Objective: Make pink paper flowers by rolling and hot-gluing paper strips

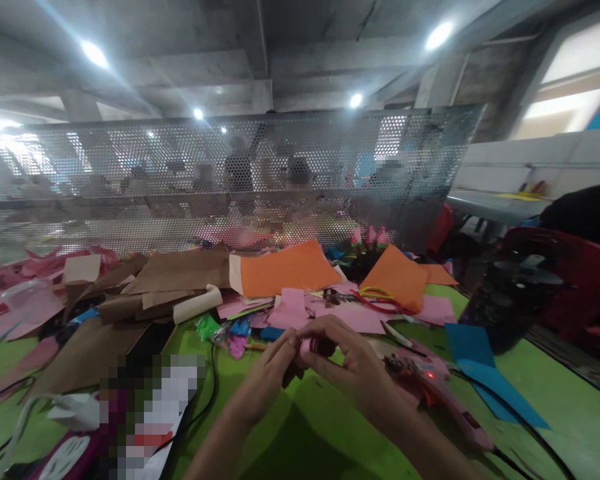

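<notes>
pinched between left hand [274, 368] and right hand [353, 363], pink piece [311, 345] lies crosswise.

Overhead lighting from ceiling lamps [94, 53], flaring in streaks. Soft shadow on the worktop [555, 400] at bottom centre. Wide-angle bending at edges; background hazy.

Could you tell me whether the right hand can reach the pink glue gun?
Probably yes: the glue gun lies just beside the right hand, nothing between, though that hand and the left hand pinch a small pink piece.

Bare left hand [273, 370], right hand [354, 365]
</notes>
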### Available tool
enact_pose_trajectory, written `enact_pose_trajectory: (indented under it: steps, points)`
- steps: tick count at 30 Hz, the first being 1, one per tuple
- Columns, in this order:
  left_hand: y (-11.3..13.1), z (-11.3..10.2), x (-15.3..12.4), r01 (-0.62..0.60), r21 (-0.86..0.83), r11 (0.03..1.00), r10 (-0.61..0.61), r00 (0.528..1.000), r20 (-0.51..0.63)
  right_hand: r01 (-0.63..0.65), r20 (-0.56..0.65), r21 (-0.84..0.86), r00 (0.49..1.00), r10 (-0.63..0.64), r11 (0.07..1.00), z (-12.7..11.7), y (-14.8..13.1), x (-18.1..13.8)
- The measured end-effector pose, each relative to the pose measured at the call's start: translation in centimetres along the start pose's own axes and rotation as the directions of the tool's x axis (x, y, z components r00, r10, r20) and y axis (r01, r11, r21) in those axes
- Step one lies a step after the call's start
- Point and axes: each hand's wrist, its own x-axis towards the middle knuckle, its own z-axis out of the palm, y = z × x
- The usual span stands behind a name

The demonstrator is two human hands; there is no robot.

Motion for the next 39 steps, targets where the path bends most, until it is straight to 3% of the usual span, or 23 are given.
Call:
enact_pose_trajectory:
  steps: [4,12,18,22,27,34,39]
  points:
    - [-0.3,0.0,0.1,0.012,-0.001,1.0,-0.011,0.997,0.072,0.045,-0.046,-0.036,0.998,-0.046,0.998,0.2,0.3,0.1]
    - [-0.9,0.0,0.4,0.02,-0.013,1.0,-0.019,0.996,0.088,0.112,0.053,-0.068,0.993,-0.108,0.991,0.1,0.2,0.1]
    - [-0.2,0.3,0.0,-0.029,0.077,0.997,0.022,0.996,0.09,0.131,0.075,-0.139,0.99,-0.122,0.982,0.5,0.6,-0.1]
    - [-0.1,0.6,0.1,-0.135,0.121,0.983,0.131,0.991,0.041,0.136,0.094,-0.178,0.988,-0.121,0.975,0.8,0.9,-0.3]
    - [-0.2,1.0,0.3,-0.094,0.161,0.982,0.098,0.995,-0.017,0.079,0.054,-0.158,0.996,-0.071,0.984,1.2,1.3,-0.7]
    - [-1.0,-0.2,1.1,0.013,-0.128,0.992,-0.014,1.0,-0.008,0.028,-0.108,-0.078,0.993,-0.036,0.997,-0.2,0.5,-0.3]
    - [-1.4,-0.6,1.7,0.023,-0.152,0.988,-0.018,0.999,0.036,-0.001,0.017,-0.014,1.0,0.001,1.0,-0.8,0.4,0.1]
